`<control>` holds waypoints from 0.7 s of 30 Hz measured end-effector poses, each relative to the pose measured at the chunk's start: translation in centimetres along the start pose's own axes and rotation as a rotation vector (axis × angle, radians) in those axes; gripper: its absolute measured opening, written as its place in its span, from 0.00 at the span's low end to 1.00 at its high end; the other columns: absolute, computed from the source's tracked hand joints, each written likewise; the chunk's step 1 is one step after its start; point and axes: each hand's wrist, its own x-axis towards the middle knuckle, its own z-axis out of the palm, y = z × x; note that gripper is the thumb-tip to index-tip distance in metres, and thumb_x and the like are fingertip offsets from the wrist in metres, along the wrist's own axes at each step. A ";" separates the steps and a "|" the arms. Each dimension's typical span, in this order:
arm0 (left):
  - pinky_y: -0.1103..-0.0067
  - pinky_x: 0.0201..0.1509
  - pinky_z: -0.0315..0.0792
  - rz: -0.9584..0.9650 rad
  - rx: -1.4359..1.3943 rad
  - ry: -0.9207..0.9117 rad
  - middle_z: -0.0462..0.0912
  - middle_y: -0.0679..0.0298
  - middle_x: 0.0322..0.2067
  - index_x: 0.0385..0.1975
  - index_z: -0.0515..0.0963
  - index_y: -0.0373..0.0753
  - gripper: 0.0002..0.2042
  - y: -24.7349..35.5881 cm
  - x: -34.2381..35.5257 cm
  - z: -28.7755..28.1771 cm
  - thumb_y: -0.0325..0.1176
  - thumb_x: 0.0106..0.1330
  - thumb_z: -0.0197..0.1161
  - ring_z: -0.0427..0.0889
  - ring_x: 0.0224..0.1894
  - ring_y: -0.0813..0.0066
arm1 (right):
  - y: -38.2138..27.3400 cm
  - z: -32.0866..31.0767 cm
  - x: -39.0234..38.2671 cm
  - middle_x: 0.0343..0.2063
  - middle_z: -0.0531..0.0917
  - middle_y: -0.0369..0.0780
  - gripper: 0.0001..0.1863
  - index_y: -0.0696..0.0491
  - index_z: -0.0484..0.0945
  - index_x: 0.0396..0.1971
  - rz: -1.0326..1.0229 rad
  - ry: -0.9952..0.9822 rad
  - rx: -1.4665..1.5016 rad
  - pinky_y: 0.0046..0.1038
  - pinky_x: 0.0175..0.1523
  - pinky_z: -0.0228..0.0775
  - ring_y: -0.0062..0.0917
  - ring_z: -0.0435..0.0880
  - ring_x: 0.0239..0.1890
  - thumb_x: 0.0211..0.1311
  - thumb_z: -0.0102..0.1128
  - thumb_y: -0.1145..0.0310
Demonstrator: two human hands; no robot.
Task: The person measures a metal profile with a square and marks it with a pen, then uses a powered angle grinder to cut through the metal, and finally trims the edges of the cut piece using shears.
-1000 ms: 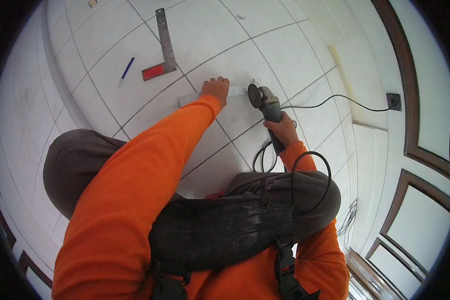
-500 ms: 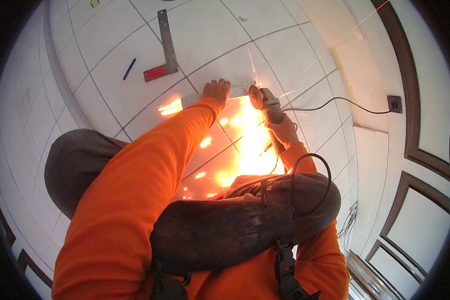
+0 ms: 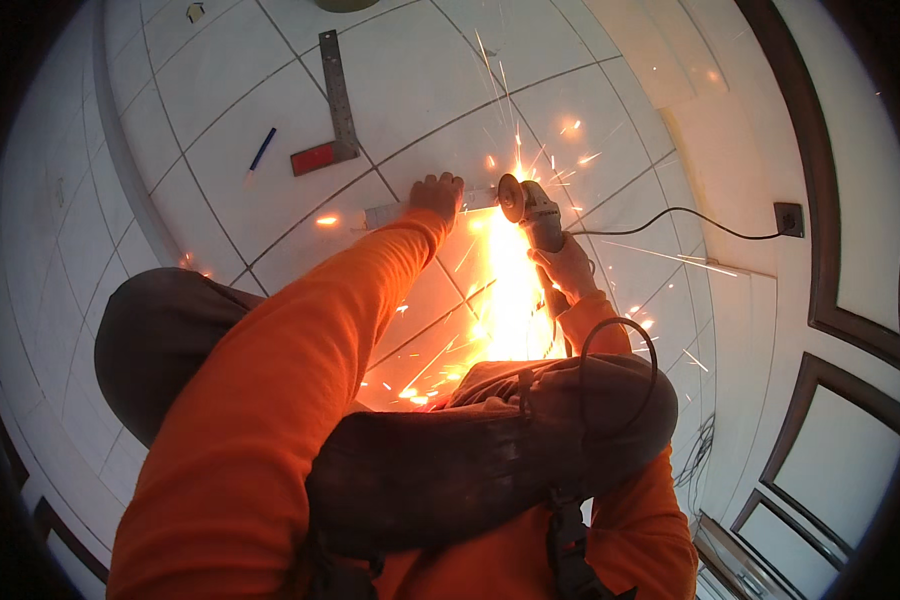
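An angle grinder (image 3: 542,218) is gripped in my right hand (image 3: 567,267), its fingers wrapped round the body. Its round disc (image 3: 511,198) meets the right end of a pale metal bar (image 3: 381,215), throwing a bright stream of sparks (image 3: 510,300) toward my legs. Closed over the bar's middle, my left hand (image 3: 437,196) holds it down near the floor. Glare and the hand hide part of the bar, so its exact profile cannot be made out.
Beyond my left hand lie a metal try square (image 3: 338,100) with a red handle and a blue pen (image 3: 262,148). A black cord (image 3: 670,210) runs to a dark wall socket (image 3: 789,220) at right. My bent knees (image 3: 170,340) frame the tiled floor (image 3: 440,100).
Sparks now scatter more widely past the disc and to the right, while the glow at the bar's left end has shrunk. Both hands keep nearly the same place, with the view shifted slightly.
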 end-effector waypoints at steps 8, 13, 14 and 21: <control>0.65 0.51 0.78 0.017 -0.050 0.034 0.79 0.64 0.48 0.50 0.75 0.44 0.21 -0.1 0.4 0.5 0.35 0.57 0.70 0.81 0.51 0.62 | -0.8 -0.5 0.0 0.42 0.85 0.43 0.31 0.59 0.77 0.51 0.036 0.010 -0.006 0.31 0.51 0.75 0.29 0.84 0.43 0.47 0.75 0.62; 0.65 0.51 0.78 -0.034 0.014 0.011 0.79 0.65 0.49 0.50 0.75 0.46 0.20 -0.1 0.4 0.6 0.35 0.57 0.70 0.81 0.51 0.63 | -1.8 -0.3 -0.1 0.42 0.85 0.42 0.30 0.58 0.77 0.51 0.047 -0.012 0.063 0.31 0.51 0.75 0.29 0.84 0.43 0.47 0.74 0.62; 0.65 0.51 0.78 -0.033 0.014 0.012 0.79 0.65 0.49 0.50 0.75 0.46 0.20 -0.1 0.4 0.7 0.35 0.57 0.70 0.81 0.51 0.63 | -1.5 -0.2 0.1 0.41 0.85 0.42 0.29 0.58 0.77 0.50 0.046 -0.019 0.095 0.31 0.50 0.75 0.29 0.84 0.42 0.48 0.74 0.62; 0.67 0.50 0.79 0.000 -0.002 0.054 0.79 0.65 0.49 0.49 0.75 0.45 0.22 -0.2 0.6 1.1 0.39 0.55 0.74 0.81 0.51 0.63 | -0.5 0.1 0.9 0.39 0.84 0.43 0.27 0.60 0.76 0.48 0.018 0.018 0.041 0.29 0.45 0.75 0.28 0.84 0.39 0.48 0.72 0.64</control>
